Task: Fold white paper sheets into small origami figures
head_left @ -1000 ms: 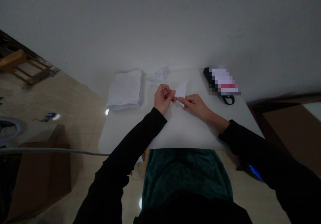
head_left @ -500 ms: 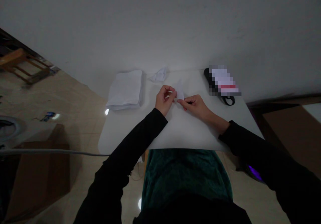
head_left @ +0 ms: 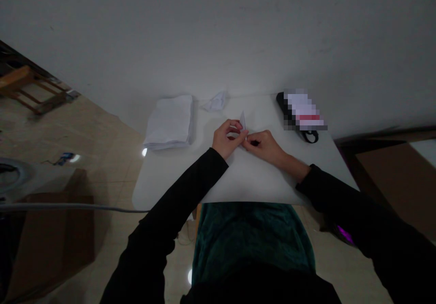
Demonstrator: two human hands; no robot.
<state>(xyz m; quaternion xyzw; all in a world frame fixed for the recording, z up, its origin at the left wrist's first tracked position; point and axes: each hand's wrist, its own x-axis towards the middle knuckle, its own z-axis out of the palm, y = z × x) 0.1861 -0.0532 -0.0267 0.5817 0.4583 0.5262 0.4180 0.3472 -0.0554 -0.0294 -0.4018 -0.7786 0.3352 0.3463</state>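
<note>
Your left hand [head_left: 227, 139] pinches the folded paper [head_left: 243, 119] above the desk [head_left: 252, 183], between its back and front edges; whether your right hand [head_left: 265, 146] also clamps it, I cannot tell. Likely light, thin and easily creased, it suits a gentle fingertip hold low down.

"What is the person wearing?"

"Black, mostly — a plain left sleeve [head_left: 177, 195] and a matching right sleeve [head_left: 354, 208], both long, with straight-edged cuffs [head_left: 308, 179]."

"And past those?"

"The left hand [head_left: 229, 141] and right hand [head_left: 269, 148] are bare; more forearm shows on the right."

"Lower down?"

"A black top [head_left: 259, 288] — and dark green plush cloth [head_left: 255, 238], clothing or blanket, I can't tell."
</note>
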